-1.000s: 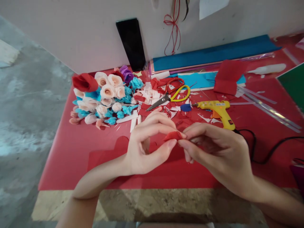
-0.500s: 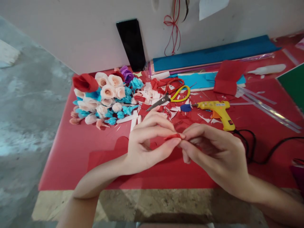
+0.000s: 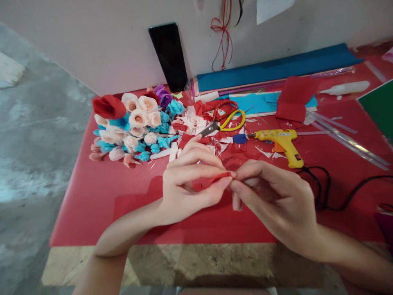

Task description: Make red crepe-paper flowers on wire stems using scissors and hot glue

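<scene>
A small piece of red crepe paper [image 3: 220,176] is pinched between the thumb and fingers of my left hand [image 3: 193,180]. My right hand [image 3: 273,200] meets it at the paper's right end, thumb and forefinger closed on that tip. Both hands hover over the front half of the red tabletop [image 3: 92,213]. Just beyond them lie scissors [image 3: 216,126] with one red and one yellow handle loop, the blade tips hidden behind my left fingers. To the right of the scissors rests a yellow hot glue gun [image 3: 279,139], its nozzle pointing left.
Paper flowers [image 3: 138,119] in several colours crowd the back left. Paper scraps [image 3: 193,119] litter the middle. A phone [image 3: 169,57] leans on the wall. Blue crepe paper [image 3: 276,63], clear glue sticks [image 3: 353,141], a white bottle [image 3: 346,88] and a black cord [image 3: 350,200] lie farther right.
Both hands have shifted very slightly left, still pinching the red paper together. The fingers have barely moved, and the things on the table stay where they were.
</scene>
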Demonstrator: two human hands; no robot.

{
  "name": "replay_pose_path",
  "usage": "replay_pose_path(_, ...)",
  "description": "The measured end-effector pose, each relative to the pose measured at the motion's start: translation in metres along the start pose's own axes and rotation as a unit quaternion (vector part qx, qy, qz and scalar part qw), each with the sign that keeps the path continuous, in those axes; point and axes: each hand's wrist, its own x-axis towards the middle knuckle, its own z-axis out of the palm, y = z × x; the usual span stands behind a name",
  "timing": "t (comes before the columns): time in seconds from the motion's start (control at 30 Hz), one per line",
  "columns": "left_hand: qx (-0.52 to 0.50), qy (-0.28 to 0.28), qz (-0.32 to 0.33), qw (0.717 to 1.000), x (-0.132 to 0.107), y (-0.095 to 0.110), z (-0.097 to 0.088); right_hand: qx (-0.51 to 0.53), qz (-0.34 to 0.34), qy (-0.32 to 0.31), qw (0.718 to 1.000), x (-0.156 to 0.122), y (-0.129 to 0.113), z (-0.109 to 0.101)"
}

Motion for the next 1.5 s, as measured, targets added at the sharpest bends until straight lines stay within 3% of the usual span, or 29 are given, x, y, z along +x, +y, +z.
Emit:
replay_pose_path(0.37,-0.020,0.006,-0.054,0.998,-0.003,-0.001,-0.001,0.062,0.015,-0.028,0.998,0.000,0.008,0.001)
replay_pose_path(0.63,-0.008,-0.001,-0.054,0.999,-0.003,0.002,-0.001,0.072,0.023,-0.016,0.997,0.003,0.004,0.003)
replay_pose_path(0.8,-0.030,-0.009,-0.061,0.998,-0.003,-0.001,0.000,0.015,0.001,-0.006,1.000,0.007,-0.003,-0.005)
replay_pose_path(0.87,-0.054,-0.002,-0.077,0.996,-0.003,-0.003,0.001,-0.073,-0.028,0.019,0.997,0.011,-0.002,-0.013)
replay_pose_path(0.93,-0.080,0.016,-0.101,0.992,-0.003,-0.006,0.002,-0.238,-0.093,0.067,0.964,0.018,0.003,-0.024)
replay_pose_path(1.0,-0.112,0.043,-0.127,0.985,-0.003,-0.009,0.002,-0.414,-0.148,0.114,0.891,0.026,0.012,-0.034)
replay_pose_path(1.07,-0.145,0.065,-0.151,0.976,-0.004,-0.011,0.002,-0.486,-0.144,0.092,0.857,0.034,0.022,-0.041)
replay_pose_path(1.17,-0.182,0.079,-0.184,0.963,-0.004,-0.012,0.001,-0.473,-0.147,0.005,0.869,0.038,0.031,-0.043)
replay_pose_path(1.23,-0.189,0.070,-0.197,0.959,-0.005,-0.010,0.001,-0.444,-0.161,-0.019,0.881,0.036,0.028,-0.039)
replay_pose_path(1.4,-0.150,0.035,-0.192,0.969,-0.005,-0.004,0.002,-0.236,-0.102,-0.066,0.964,0.021,0.001,-0.022)
replay_pose_path(1.5,-0.140,0.019,-0.197,0.970,-0.005,-0.002,0.003,-0.140,-0.052,-0.066,0.987,0.015,-0.008,-0.014)
